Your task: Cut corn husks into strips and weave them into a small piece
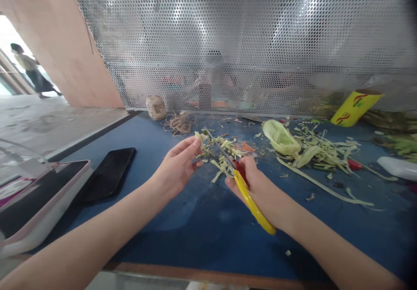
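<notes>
Bare forearms [107, 229] spanned the near side of the blue tabletop [182, 242]. The left hand [177, 164] had thumb and fingertips pinched together on a pale-green vegetable scrap [200, 137]; the right hand [259, 183] had its fingers clamped around yellow-handled scissors [250, 203], the tip just beside the scrap, contact unclear. Green shreds [224, 153] lay between and beyond the hands, a cupped green leaf [280, 137] far right. Snipping seemed the step in hand; another cut would call for parted blades, a steady scrap and fingertips kept clear.

A perforated metal panel [247, 33] stands behind tangled twine [180, 125], a whitish lump [156, 108] and a yellow roll [355, 108]
</notes>
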`<state>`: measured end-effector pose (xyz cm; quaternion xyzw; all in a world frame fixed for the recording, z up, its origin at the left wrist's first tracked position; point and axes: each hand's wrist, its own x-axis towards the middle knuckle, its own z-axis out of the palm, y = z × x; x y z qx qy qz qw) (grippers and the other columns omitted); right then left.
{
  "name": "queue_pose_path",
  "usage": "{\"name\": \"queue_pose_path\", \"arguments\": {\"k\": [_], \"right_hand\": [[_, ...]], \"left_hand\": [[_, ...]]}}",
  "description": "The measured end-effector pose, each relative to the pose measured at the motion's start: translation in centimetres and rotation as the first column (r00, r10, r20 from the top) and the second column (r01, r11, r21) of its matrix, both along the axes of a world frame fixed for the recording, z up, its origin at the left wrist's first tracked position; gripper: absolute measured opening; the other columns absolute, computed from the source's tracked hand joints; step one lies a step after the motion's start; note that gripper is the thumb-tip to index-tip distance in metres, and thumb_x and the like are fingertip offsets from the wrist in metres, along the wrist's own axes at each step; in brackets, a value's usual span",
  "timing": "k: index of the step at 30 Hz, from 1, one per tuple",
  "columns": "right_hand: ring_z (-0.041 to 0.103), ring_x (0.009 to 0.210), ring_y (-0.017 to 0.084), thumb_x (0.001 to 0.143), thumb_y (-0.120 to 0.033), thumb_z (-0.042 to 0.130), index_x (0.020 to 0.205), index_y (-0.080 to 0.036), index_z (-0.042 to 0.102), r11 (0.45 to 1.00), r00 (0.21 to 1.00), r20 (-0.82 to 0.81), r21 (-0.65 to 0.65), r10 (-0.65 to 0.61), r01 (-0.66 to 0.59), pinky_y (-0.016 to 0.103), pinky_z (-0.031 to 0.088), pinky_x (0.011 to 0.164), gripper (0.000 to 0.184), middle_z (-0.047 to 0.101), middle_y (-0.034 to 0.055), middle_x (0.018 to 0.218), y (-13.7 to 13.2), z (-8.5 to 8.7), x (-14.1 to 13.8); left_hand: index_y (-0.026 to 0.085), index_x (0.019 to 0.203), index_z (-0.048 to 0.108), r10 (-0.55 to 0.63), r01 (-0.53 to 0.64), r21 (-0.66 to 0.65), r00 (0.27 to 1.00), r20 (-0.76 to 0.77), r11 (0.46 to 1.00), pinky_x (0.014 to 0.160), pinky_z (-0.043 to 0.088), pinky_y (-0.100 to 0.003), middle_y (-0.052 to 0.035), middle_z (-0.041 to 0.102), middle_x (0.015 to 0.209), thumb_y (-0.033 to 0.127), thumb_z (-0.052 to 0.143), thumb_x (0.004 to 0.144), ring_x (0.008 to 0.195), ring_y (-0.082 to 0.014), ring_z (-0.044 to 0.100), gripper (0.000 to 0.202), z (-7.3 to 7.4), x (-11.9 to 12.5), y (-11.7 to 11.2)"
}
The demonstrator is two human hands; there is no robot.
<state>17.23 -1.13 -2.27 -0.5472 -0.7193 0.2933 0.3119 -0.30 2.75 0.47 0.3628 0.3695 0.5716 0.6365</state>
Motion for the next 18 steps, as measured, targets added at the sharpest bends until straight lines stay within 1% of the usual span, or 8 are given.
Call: {"name": "queue_pose_path", "arguments": {"k": [2, 5, 7, 10, 13, 18], "right_hand": [[0.054, 0.061, 0.015, 0.077, -0.055, 0.043, 0.086, -0.021, 0.033, 1.000, 1.000, 0.011, -0.025, -0.012, 0.012, 0.030, 0.044, 0.056, 0.037, 0.053, 0.0013, 0.073, -0.14, -0.11, -0.24], [0.054, 0.058, 0.015, 0.076, -0.057, 0.044, 0.084, -0.021, 0.033, 0.998, 0.999, 0.029, -0.053, -0.024, 0.025, 0.029, 0.043, 0.054, 0.038, 0.053, 0.0003, 0.070, -0.09, -0.22, -0.29], [0.053, 0.056, 0.015, 0.075, -0.056, 0.045, 0.083, -0.021, 0.032, 0.998, 1.000, 0.025, -0.052, -0.019, 0.021, 0.029, 0.042, 0.052, 0.038, 0.053, 0.0002, 0.069, -0.05, -0.17, -0.29], [0.052, 0.055, 0.014, 0.077, -0.052, 0.045, 0.084, -0.021, 0.033, 0.999, 1.000, 0.019, -0.034, -0.007, 0.008, 0.027, 0.041, 0.050, 0.034, 0.053, 0.0000, 0.068, -0.14, 0.18, -0.39], [0.048, 0.050, 0.013, 0.076, -0.048, 0.047, 0.080, -0.022, 0.031, 0.999, 0.999, 0.050, -0.038, -0.015, 0.017, 0.026, 0.040, 0.047, 0.031, 0.047, -0.0035, 0.061, -0.22, 0.47, -0.46], [0.046, 0.049, 0.012, 0.076, -0.052, 0.046, 0.079, -0.022, 0.030, 1.000, 1.000, 0.031, -0.025, 0.005, -0.004, 0.026, 0.038, 0.046, 0.033, 0.044, -0.0049, 0.060, 0.05, 0.06, -0.34]], "left_hand": [[0.019, 0.070, 0.063, -0.003, 0.003, 0.021, 1.000, -0.011, 1.000, 0.051, 0.043, -0.016, 0.0037, 0.056, 0.068, 0.023, 0.071, 0.062, 0.063, -0.0064, 0.052, 0.012, -0.09, 0.16, -0.19], [0.018, 0.069, 0.062, -0.004, 0.007, 0.061, 0.999, -0.052, 0.998, 0.050, 0.042, -0.015, 0.0039, 0.055, 0.067, 0.025, 0.071, 0.062, 0.062, -0.0058, 0.051, 0.013, -0.20, 0.28, -0.39], [0.018, 0.069, 0.062, 0.013, -0.008, 0.081, 0.998, -0.069, 0.997, 0.050, 0.042, -0.015, 0.0043, 0.055, 0.066, 0.025, 0.072, 0.061, 0.061, -0.0055, 0.050, 0.015, -0.26, 0.31, -0.46], [0.018, 0.070, 0.062, 0.042, -0.031, 0.109, 0.994, -0.099, 0.994, 0.051, 0.042, -0.015, 0.0041, 0.057, 0.067, 0.025, 0.073, 0.060, 0.061, -0.0056, 0.051, 0.016, -0.30, 0.34, -0.54], [0.017, 0.071, 0.061, 0.041, -0.021, 0.148, 0.990, -0.134, 0.989, 0.050, 0.041, -0.014, 0.0038, 0.056, 0.065, 0.024, 0.072, 0.061, 0.059, -0.0052, 0.050, 0.016, -0.27, 0.35, -0.57], [0.017, 0.073, 0.060, 0.027, -0.001, 0.162, 0.987, -0.161, 0.987, 0.050, 0.040, -0.013, 0.0045, 0.055, 0.065, 0.024, 0.071, 0.062, 0.056, -0.0037, 0.047, 0.017, -0.19, 0.28, -0.46]]}}
